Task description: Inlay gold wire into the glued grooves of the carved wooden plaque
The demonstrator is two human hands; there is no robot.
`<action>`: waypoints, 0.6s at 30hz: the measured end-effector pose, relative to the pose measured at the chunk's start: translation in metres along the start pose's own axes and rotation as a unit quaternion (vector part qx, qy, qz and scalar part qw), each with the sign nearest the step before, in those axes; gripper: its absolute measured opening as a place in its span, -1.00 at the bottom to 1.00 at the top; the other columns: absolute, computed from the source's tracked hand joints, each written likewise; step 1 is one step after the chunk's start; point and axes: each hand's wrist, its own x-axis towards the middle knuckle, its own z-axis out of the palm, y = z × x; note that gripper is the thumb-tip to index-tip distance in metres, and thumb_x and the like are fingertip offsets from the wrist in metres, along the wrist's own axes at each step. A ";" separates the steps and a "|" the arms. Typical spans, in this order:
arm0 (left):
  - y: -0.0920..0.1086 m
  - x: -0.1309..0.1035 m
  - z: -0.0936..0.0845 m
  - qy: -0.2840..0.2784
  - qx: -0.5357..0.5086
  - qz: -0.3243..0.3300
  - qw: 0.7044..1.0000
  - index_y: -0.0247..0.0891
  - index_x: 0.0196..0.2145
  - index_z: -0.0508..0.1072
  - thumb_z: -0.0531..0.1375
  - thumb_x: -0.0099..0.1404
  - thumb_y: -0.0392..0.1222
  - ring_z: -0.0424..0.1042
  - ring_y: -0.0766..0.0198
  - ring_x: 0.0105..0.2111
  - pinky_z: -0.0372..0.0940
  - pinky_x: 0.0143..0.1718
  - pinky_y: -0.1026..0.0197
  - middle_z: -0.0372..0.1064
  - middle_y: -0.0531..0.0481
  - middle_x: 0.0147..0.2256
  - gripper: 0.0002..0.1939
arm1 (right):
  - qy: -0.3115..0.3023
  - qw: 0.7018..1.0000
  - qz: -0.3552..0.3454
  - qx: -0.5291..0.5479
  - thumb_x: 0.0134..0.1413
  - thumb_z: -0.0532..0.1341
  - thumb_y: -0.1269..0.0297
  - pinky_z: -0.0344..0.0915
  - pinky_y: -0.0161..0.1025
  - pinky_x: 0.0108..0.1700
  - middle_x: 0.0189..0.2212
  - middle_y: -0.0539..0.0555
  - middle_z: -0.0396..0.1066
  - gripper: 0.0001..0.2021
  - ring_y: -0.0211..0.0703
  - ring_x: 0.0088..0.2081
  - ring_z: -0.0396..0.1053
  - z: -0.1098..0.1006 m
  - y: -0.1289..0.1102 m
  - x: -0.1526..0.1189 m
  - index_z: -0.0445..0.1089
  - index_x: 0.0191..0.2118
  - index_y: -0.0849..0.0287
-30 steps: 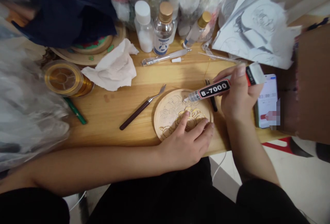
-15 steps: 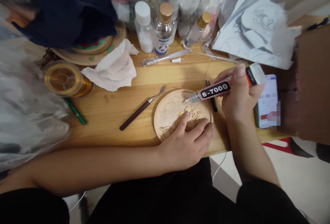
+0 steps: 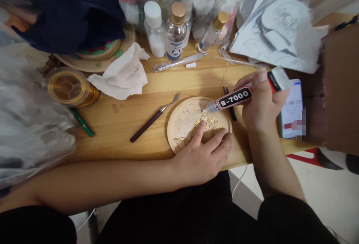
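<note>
My right hand (image 3: 259,101) is closed around a B-7000 glue tube (image 3: 235,97), tilted with its nozzle down at the pencil drawing on a round wooden plate (image 3: 171,124). Gold wire outlines (image 3: 209,124) of curled shapes lie on the lower part of that plate. My left hand (image 3: 206,154) rests with spread fingers on the plate's near side, fingertips over the wire. A small palette knife (image 3: 148,124) with a dark handle lies left of the plate. Black tweezers (image 3: 232,111) are partly hidden behind the tube.
Behind the plate are a pen (image 3: 179,63), a white cap (image 3: 190,65) and several bottles (image 3: 176,34). A gold wire spool (image 3: 70,87), crumpled tissue (image 3: 123,75) and green pen (image 3: 81,121) lie left. To the right are a phone (image 3: 291,105), a cardboard box (image 3: 340,90) and drawn papers (image 3: 277,30).
The glue nozzle has shifted very slightly over the drawing, still close to the plate's surface. My left hand stays in place, and the view has moved a little.
</note>
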 end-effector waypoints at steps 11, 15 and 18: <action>-0.001 0.000 0.000 0.003 -0.008 0.001 1.000 -0.35 0.14 0.38 -0.06 0.44 -0.32 0.23 0.01 0.19 0.27 0.07 -0.33 0.33 -0.15 0.17 -0.60 | 0.014 1.000 -0.011 0.014 0.23 0.16 0.00 0.06 -0.33 -0.67 -0.69 -0.08 0.26 -0.58 -0.34 -0.68 0.17 0.000 -0.001 0.001 0.36 -0.60 0.08; -0.002 0.001 -0.001 0.001 -0.006 0.003 1.000 -0.35 0.13 0.38 -0.08 0.44 -0.32 0.23 0.02 0.19 0.28 0.06 -0.32 0.33 -0.15 0.17 -0.59 | 0.025 0.999 -0.012 0.019 0.23 0.16 0.02 0.06 -0.34 -0.66 -0.68 -0.08 0.25 -0.58 -0.35 -0.66 0.18 -0.001 0.001 0.001 0.34 -0.60 0.10; -0.002 0.001 -0.002 -0.003 -0.006 0.005 1.000 -0.34 0.13 0.38 -0.07 0.44 -0.31 0.24 0.01 0.19 0.28 0.07 -0.32 0.33 -0.15 0.18 -0.60 | 0.022 1.000 0.005 0.018 0.23 0.16 0.00 0.05 -0.34 -0.67 -0.67 -0.08 0.24 -0.59 -0.36 -0.67 0.16 -0.002 0.001 0.001 0.32 -0.57 0.10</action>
